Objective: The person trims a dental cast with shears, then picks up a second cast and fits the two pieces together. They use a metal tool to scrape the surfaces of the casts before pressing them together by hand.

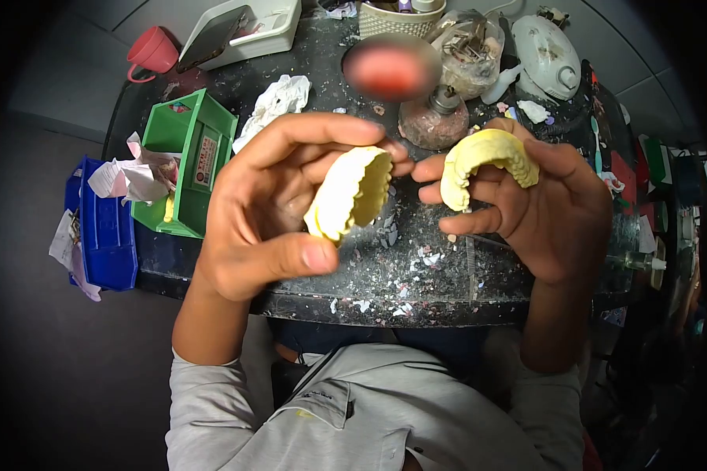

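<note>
Over the dark workbench, my left hand (263,200) grips a pale yellow dental cast (352,192) between thumb and fingertips, its row of teeth turned toward the right. A second yellow dental cast (487,157), shaped like a horseshoe, sits in my right hand (554,188). The right thumb presses on its outer side while the fingers spread behind it. Both casts are held up above the bench, apart from each other, with teeth showing along their edges.
White chips litter the black bench (416,275). A green bin (192,169) and a blue bin (106,228) hold papers at left. Behind stand a pink cup (151,53), a white tray (271,31), crumpled tissue (279,102), a glass burner (434,122) and a plastic bag (470,51).
</note>
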`<state>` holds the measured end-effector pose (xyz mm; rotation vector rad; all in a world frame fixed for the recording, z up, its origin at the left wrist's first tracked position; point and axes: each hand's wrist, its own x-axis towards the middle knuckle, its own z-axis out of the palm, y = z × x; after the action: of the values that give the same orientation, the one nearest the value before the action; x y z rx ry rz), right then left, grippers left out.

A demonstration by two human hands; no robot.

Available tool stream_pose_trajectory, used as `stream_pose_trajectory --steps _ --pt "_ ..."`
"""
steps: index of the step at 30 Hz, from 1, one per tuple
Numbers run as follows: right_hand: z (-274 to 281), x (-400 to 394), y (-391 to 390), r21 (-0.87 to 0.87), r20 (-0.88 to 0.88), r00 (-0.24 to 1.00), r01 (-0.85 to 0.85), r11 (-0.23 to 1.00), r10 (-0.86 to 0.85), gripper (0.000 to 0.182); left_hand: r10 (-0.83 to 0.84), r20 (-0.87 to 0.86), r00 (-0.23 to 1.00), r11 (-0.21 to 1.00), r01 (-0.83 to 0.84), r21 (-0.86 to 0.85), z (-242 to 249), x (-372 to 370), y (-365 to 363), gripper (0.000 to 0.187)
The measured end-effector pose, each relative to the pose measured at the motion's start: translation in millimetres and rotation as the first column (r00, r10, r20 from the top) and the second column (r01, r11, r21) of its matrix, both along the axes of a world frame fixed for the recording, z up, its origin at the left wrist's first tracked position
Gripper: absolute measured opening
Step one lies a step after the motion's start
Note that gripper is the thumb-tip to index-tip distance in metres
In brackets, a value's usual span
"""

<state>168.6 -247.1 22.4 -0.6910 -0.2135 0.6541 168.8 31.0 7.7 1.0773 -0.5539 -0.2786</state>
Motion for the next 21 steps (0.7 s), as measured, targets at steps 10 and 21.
stream_pose_trajectory --steps 10,21 --pt "0 -23 38 -0.345 0.438 0.859 0.434 0.832 -0.267 0.029 0.13 0.593 0.795 0.963 -0.244 0.116 -22 2 -15 0.076" --pt "-15 -29 55 -0.268 0.797 0.584 0.573 0.775 -0.156 0.049 0.256 0.547 0.797 0.949 -0.315 0.015 -32 -3 -16 0.068"
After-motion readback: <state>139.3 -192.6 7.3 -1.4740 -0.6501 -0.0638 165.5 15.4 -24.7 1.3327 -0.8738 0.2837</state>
